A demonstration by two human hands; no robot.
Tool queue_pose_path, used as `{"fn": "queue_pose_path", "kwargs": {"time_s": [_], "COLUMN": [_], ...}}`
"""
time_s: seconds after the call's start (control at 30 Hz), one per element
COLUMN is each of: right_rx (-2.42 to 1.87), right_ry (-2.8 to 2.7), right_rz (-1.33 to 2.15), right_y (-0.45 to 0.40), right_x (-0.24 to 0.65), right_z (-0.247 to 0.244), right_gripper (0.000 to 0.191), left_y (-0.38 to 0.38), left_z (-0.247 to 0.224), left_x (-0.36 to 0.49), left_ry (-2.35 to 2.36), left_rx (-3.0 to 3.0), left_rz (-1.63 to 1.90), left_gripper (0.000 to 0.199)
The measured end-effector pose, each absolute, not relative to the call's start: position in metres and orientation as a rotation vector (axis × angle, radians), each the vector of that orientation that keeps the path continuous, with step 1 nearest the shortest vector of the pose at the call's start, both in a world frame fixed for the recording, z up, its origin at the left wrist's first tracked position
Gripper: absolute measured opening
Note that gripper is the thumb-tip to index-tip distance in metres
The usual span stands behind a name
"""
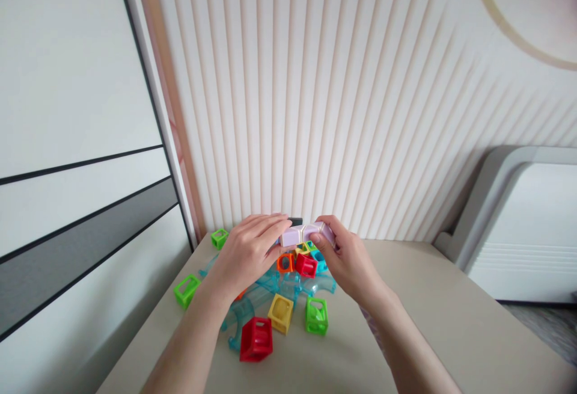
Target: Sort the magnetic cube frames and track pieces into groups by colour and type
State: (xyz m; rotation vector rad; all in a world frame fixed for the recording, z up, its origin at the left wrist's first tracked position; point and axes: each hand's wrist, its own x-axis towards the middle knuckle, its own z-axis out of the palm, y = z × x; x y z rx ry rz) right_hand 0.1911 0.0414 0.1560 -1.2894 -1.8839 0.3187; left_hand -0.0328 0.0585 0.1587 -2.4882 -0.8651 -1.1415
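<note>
Both hands hold a pale purple, jointed-looking object (292, 237) with light seams, raised above the toys on the table. My left hand (256, 240) is closed over its left end, fingers together on top. The right hand (341, 249) pinches the other end between thumb and fingers. Behind the object a small black piece (296, 221) shows near my left fingertips; I cannot tell whether it is attached. Beneath the hands lie a red block (306, 265), an orange block (285, 262) and clear blue track pieces (293, 286), partly hidden by the left hand.
Nearer me on the table (324, 367) stand a red cube (256, 339), a yellow cube (280, 313) and a green cube (316, 316). Two more green blocks lie left, one nearer (186, 291), one farther (219, 238). A ribbed wall (297, 93) rises behind; a white cabinet (81, 213) borders the left.
</note>
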Motion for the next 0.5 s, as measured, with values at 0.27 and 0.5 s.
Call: {"fn": "queue_pose_path", "kwargs": {"time_s": [0.27, 0.5], "right_rx": [-1.26, -1.156], "right_ry": [-1.848, -1.834], "right_rz": [0.185, -0.059], "right_y": [0.042, 0.041], "right_x": [0.193, 0.197], "right_z": [0.152, 0.147], "right_gripper": [0.027, 0.029], "left_y": [0.058, 0.045], "left_z": [0.153, 0.154], "left_x": [-0.027, -0.018], "left_ry": [-0.986, -1.097], "left_rx": [-2.568, -2.75], "left_rz": [-1.253, -1.488], "left_gripper": [0.028, 0.026]}}
